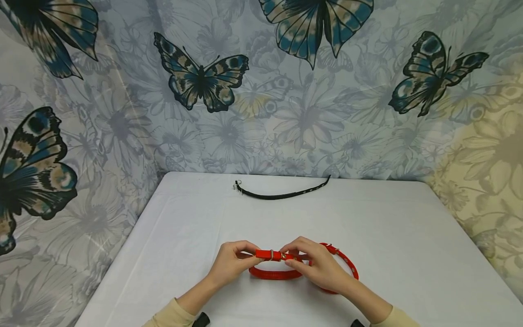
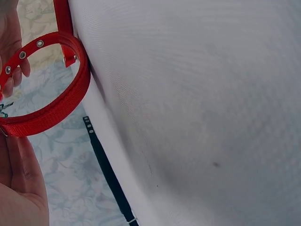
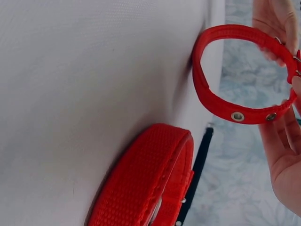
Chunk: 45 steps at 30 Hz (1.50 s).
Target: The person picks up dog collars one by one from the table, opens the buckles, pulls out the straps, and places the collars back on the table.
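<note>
A red collar [image 1: 275, 275] with metal eyelets and a buckle stands as a loop near the front of the table. My left hand [image 1: 230, 264] pinches its strap left of the buckle, between thumb and fingers. On the other side of the buckle, my right hand [image 1: 320, 266] pinches the strap end. In the right wrist view the loop [image 3: 221, 34] is closed, with two eyelets showing below the buckle. Just behind my right hand sits a second red collar [image 1: 350, 264], also looped and partly hidden by that hand.
Toward the back edge of the white-covered table [image 1: 196, 218] lies a black collar [image 1: 273, 197], stretched out in a shallow curve, its metal fittings at the left end. A butterfly-patterned cloth [image 1: 229, 136] hangs behind the table.
</note>
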Motion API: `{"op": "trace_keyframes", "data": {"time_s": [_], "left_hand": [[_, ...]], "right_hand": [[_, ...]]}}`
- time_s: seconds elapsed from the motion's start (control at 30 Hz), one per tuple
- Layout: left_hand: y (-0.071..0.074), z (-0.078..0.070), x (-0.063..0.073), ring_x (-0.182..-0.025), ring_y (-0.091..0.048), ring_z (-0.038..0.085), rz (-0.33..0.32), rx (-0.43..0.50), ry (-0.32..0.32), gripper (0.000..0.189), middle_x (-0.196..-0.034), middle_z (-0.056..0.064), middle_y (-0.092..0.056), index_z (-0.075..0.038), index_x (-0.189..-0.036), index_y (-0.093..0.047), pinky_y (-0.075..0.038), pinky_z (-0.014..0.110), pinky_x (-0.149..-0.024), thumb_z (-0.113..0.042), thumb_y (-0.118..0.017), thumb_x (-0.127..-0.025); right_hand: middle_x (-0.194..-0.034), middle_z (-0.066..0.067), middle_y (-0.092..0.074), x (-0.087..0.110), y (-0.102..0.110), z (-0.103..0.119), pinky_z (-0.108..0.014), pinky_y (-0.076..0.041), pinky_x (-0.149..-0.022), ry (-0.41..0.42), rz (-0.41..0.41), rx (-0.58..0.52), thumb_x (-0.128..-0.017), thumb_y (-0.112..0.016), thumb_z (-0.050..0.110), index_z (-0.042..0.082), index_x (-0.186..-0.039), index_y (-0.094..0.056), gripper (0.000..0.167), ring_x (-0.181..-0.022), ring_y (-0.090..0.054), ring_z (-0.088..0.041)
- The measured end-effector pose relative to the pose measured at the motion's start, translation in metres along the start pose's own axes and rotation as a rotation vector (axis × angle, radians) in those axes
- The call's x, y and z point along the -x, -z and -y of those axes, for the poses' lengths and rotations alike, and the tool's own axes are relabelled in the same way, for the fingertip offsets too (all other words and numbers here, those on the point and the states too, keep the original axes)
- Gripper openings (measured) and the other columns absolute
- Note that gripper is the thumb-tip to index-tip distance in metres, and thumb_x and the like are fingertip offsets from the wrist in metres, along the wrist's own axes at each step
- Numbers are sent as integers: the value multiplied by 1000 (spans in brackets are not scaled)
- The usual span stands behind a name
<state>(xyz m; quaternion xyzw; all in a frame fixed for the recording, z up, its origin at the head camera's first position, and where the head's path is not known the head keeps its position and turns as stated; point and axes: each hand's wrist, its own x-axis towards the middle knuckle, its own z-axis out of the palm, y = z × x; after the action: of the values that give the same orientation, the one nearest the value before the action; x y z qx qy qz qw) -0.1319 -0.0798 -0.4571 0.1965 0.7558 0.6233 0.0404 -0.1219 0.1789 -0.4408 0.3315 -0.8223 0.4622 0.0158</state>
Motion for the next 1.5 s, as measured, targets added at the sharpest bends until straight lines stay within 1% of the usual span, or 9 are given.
{"op": "trace_keyframes", "data": {"time_s": [0.23,0.43,0.63,0.67,0.83,0.9,0.97,1.23,1.5], "left_hand": [[2,0,0,-77,-71,16,3,10,30,9,-85,3,-74,-8,-90,-75,-57,27,-63,-15,-78,-84],[2,1,0,-78,-71,16,8,15,28,10,-86,3,-74,-8,-90,-75,-57,27,-63,-15,-78,-84],[0,1,0,-78,-71,16,3,29,28,11,-87,5,-74,-7,-90,-75,-57,27,-63,-14,-79,-83],[-1,-2,0,-78,-71,17,1,25,30,11,-87,6,-74,-5,-90,-75,-57,27,-63,-12,-78,-83],[-3,-4,0,-78,-71,18,-3,31,27,10,-87,8,-74,-4,-90,-75,-57,27,-64,-9,-78,-82],[-3,-2,0,-77,-71,18,-3,39,24,11,-87,8,-74,-4,-91,-75,-57,27,-64,-11,-78,-82],[-2,-2,1,-78,-71,18,-4,41,24,12,-88,8,-74,-4,-91,-75,-57,27,-65,-11,-79,-82],[-3,-1,1,-80,-72,17,7,26,28,11,-87,5,-74,-7,-90,-75,-58,28,-68,-14,-79,-82],[-2,-1,2,-81,-70,15,7,20,55,8,-87,3,-74,-9,-90,-75,-57,27,-68,-12,-78,-83]], "right_hand": [[-106,11,-62,1,4,-1,-31,-57,-78,-1,19,7,-95,-65,25,27,-118,-64,23,-90,-59,-8],[-103,12,-62,0,3,0,-32,-57,-79,-13,8,10,-94,-67,27,28,-117,-65,23,-90,-59,-9],[-100,13,-64,-6,-2,3,-27,-56,-80,-67,-30,6,-87,-73,36,28,-108,-66,23,-90,-61,-8],[-99,11,-65,-8,-1,9,-27,-56,-80,-77,-37,0,-86,-75,32,25,-106,-66,23,-89,-61,-10],[-94,10,-66,-11,-1,13,-24,-56,-78,-124,-56,-10,-84,-77,33,21,-100,-67,23,-87,-62,-11],[-92,12,-66,-10,-2,8,-22,-55,-77,-144,-60,-5,-82,-77,37,23,-99,-67,24,-86,-62,-10],[-91,12,-66,-10,-1,8,-23,-55,-77,-153,-62,-5,-82,-77,37,23,-98,-67,24,-86,-62,-10],[-94,12,-65,-6,-2,4,-28,-57,-79,-103,-45,-26,-85,-76,35,27,-102,-67,21,-86,-62,-10],[-97,12,-65,-3,0,1,-27,-57,-77,-76,-36,-25,-87,-74,32,27,-107,-68,21,-88,-62,-10]]}}
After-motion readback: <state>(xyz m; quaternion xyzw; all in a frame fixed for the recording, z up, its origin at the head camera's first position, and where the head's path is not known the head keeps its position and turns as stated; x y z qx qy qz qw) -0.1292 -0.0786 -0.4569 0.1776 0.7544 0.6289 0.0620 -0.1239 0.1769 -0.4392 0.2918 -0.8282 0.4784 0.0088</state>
